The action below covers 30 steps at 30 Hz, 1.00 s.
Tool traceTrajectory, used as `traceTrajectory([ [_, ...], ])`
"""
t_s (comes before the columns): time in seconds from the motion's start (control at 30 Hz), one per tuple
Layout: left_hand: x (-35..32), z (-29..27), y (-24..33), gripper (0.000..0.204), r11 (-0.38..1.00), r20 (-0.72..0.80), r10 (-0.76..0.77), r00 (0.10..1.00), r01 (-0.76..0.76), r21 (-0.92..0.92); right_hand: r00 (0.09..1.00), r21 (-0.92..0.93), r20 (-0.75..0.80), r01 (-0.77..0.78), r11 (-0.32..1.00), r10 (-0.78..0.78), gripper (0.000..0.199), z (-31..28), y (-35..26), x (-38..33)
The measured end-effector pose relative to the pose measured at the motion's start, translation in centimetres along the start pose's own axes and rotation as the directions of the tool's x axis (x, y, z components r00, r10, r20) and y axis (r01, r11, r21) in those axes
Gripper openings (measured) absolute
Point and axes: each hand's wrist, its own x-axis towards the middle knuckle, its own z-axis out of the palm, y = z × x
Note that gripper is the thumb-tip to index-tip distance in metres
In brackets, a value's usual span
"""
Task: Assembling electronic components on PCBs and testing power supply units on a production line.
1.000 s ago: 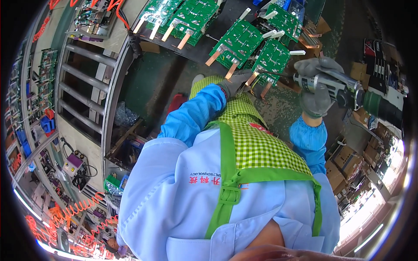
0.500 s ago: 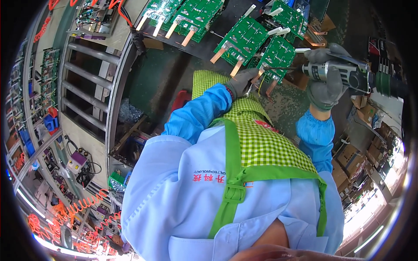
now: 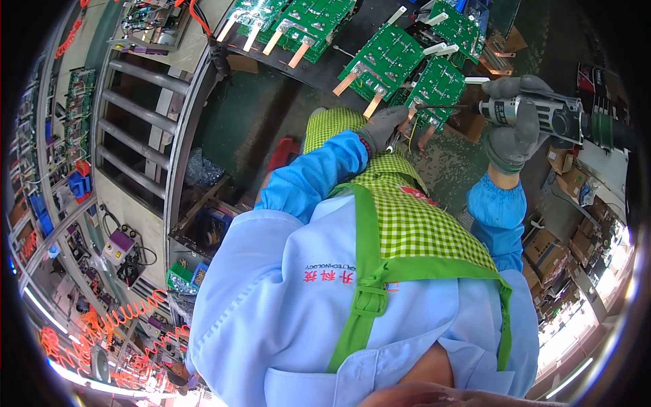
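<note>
My right hand (image 3: 517, 129), in a grey glove, is wrapped round a silver and black power screwdriver (image 3: 559, 117) held level. Its long thin bit points left and reaches a copper strip at the near edge of a green circuit board (image 3: 437, 85). At that same strip is my gloved left hand (image 3: 383, 129), fingers closed. A shiny metal piece (image 3: 392, 141) shows beneath the fingers; what exactly they grip is partly hidden. A thin yellow wire (image 3: 411, 139) hangs beside them. Just left lies another green board (image 3: 386, 60) with two copper strips jutting toward me.
More green boards (image 3: 315, 26) with copper strips lie along the dark bench (image 3: 308, 73). A further board (image 3: 458, 34) sits behind, near white plastic posts. To the left stands a metal rack (image 3: 146, 119) with grey rollers. Cardboard boxes (image 3: 542, 251) are at the right.
The whole view has shifted slightly, with boards and hands displaced a little rightward together. Both hands keep their places at the copper strip, the bit still against it.
</note>
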Motion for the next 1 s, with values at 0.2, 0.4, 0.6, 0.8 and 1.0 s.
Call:
traceTrajectory([
  [0.2,-0.2,0.1,0.4,0.017,0.999,0.075,0.006,0.997,-0.009,0.039,0.998,0.006,0.035,0.042,0.999,-0.042,0.031,0.1,0.5,-0.6],
  [0.4,-0.5,1.0,0.9,0.017,0.997,-0.044,-0.002,0.999,0.006,0.082,0.999,-0.026,0.044,0.03,0.999,-0.029,0.029,0.3,-0.1,-0.9],
  [0.6,-0.3,1.2,1.5,0.021,0.991,0.073,-0.012,0.997,0.002,0.134,0.997,0.067,0.08,-0.004,0.998,-0.002,0.032,0.4,-0.3,-1.0],
  [0.8,0.0,0.6,1.3,0.02,0.998,0.06,-0.051,0.997,0.049,0.037,0.992,-0.042,0.02,-0.125,0.991,0.125,0.039,-0.1,-0.5,-1.3],
  [1.0,0.0,-1.6,0.8,0.025,0.995,-0.197,-0.028,0.98,0.046,0.086,0.986,0.004,0.02,-0.167,0.986,0.167,0.041,-0.8,-1.6,-0.5],
])
